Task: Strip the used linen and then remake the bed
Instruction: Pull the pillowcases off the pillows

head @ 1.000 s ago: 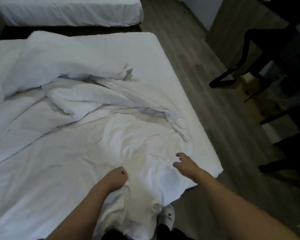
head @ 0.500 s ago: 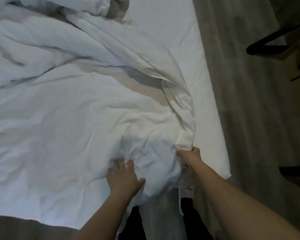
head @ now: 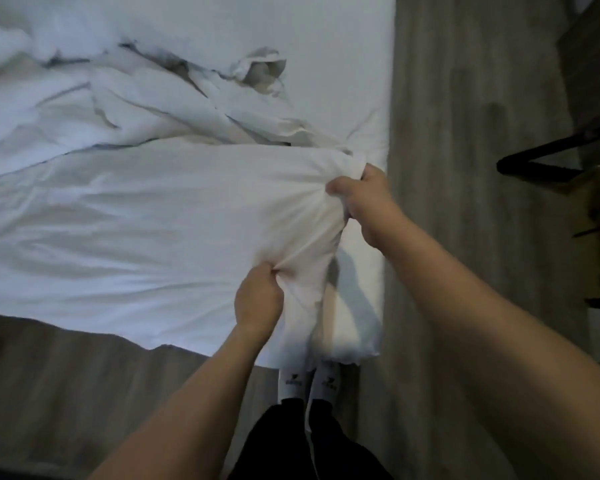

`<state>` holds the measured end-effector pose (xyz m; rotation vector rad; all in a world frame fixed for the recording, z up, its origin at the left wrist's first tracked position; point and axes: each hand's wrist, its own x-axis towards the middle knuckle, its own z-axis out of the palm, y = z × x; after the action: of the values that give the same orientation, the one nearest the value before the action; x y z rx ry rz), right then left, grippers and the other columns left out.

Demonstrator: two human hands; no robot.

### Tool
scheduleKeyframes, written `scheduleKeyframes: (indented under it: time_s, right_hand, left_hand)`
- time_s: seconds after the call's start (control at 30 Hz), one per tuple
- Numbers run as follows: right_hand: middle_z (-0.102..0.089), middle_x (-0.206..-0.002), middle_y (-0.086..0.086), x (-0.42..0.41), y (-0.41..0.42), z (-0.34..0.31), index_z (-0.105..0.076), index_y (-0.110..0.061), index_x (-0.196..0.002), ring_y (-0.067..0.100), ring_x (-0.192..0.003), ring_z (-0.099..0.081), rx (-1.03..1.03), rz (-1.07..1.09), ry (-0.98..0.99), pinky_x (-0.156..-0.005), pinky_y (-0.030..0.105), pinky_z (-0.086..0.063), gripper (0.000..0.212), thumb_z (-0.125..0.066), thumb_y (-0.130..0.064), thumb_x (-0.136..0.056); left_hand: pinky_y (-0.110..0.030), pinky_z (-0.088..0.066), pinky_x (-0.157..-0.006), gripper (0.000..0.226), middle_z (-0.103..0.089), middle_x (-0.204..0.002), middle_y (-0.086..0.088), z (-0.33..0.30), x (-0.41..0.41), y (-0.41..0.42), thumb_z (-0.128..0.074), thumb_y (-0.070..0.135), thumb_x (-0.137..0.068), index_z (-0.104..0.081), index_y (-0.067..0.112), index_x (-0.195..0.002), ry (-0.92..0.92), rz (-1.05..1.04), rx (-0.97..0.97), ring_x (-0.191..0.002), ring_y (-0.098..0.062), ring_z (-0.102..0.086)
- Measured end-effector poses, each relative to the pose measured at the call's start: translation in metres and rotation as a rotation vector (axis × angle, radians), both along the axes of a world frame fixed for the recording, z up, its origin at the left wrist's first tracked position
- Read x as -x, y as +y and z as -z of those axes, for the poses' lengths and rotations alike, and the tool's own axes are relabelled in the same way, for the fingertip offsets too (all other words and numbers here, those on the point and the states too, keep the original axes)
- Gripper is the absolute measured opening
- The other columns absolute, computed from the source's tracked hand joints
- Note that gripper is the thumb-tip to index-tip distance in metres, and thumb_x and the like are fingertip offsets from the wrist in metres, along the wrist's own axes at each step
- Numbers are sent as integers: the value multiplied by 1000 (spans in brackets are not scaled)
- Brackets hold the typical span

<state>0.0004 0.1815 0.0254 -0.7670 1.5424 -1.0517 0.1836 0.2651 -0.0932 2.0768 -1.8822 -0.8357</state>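
Two hands on the linen at the foot corner of the bed (head: pixel 357 74). Left hand (head: pixel 258 301) has its fingers curled into a fistful of the white sheet (head: pixel 136 220), close to the bed's near edge. Right hand (head: pixel 369 199) grips a second bunch of the same sheet just inside the bed's right-hand edge, thumb over the top; creases fan out from both grips, so the cloth is under tension between them.

Sheet position: spread over most of the bed, loose at the corner, its near hem hanging past the bed's foot toward the floor (head: pixel 465 237). A rumpled heap of further linen (head: pixel 194 98) lies up the bed from the hands; whether it is a duvet or more sheet I cannot tell, the folds are too soft in this light.

Handling judgement: light, limp, no stiffness at all; it will drape and drag rather than lift as a panel. Not fragile and not slippery, though a shallow pinch could pull free under load. Best hold is a full fistful near a corner or hem, as now, then gather toward the bed's foot hand over hand. Risk: the hanging hem trailing underfoot beside the white shoes (head: pixel 309 382).
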Motion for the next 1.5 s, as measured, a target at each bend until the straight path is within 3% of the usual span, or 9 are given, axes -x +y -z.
scheduleKeyframes:
  time_s: [0.23,0.33,0.43,0.57,0.73,1.0,1.23,1.37,1.5]
  right_hand:
    - [-55,-70,-5,65,-44,-38,-50,-20,-73,11,-65,-53,210,284,171,-60,28,-44,17,-63,-14,-83]
    - [-49,-73,-5,95,-35,-4,-43,-22,-73,17,-74,-50,45,111,528,-67,36,-45,23,-65,-20,-78]
    - [-51,-76,-3,125,14,43,-48,-19,-77,12,-69,-48,-266,-220,517,-56,16,-42,26,-62,2,-84]
    - [-56,-122,18,193,66,87,-46,1,-127,18,-95,-49,-563,-447,527,-74,23,-41,43,-62,-8,-89]
    - [-46,-140,16,275,46,60,-34,-3,-144,25,-123,-49,-456,-604,606,-78,18,-35,56,-57,-15,-94]
    - [-47,-131,3,301,-44,11,-39,-15,-141,23,-118,-52,-199,-775,597,-95,30,-44,55,-56,-28,-91]
    - [-45,-140,6,305,-138,-2,-38,-21,-140,20,-120,-50,-143,-1012,643,-94,29,-42,52,-52,-28,-91]
    - [-47,-138,6,326,-206,-17,-42,-19,-138,20,-117,-52,-97,-1056,712,-94,28,-43,48,-52,-26,-91]
    - [-46,-140,3,315,-283,-31,-42,-23,-137,15,-109,-50,-21,-1120,737,-91,27,-42,45,-50,-29,-94]
  left_hand:
    - [-38,-42,-65,25,-59,-80,-5,-36,65,-34,-35,23,-102,-51,13,-86,213,184,126,-73,-27,-55]
    - [-35,-45,-69,19,-63,-92,-8,7,97,-33,-35,18,-99,-51,15,-89,90,245,-82,-85,-29,-60]
    - [-32,-45,-77,21,-62,-112,-8,42,98,-25,-38,12,-94,-55,16,-105,-232,326,-417,-102,-29,-61]
    - [-40,-42,-91,36,-49,-130,-12,39,122,-29,-39,19,-95,-43,13,-130,-372,179,-527,-118,-32,-52]
    - [-43,-42,-95,34,-47,-128,-14,-11,208,-64,-39,20,-91,-44,12,-124,-279,26,-396,-117,-35,-49]
    - [-38,-43,-91,37,-50,-126,-10,-74,283,-116,-40,25,-90,-49,15,-124,-199,-38,-321,-111,-30,-50]
    - [-30,-27,-56,6,-54,-88,-19,-74,279,-190,-41,8,-88,-43,8,-82,195,-435,-346,-68,-20,-43]
    - [-29,-29,-56,31,-57,-107,-30,-72,282,-238,-42,9,-85,-52,-12,-104,175,-472,-401,-71,-23,-49]
    - [-29,-31,-58,14,-52,-95,-7,-110,272,-290,-41,14,-88,-47,9,-100,54,-464,-362,-79,-19,-47]
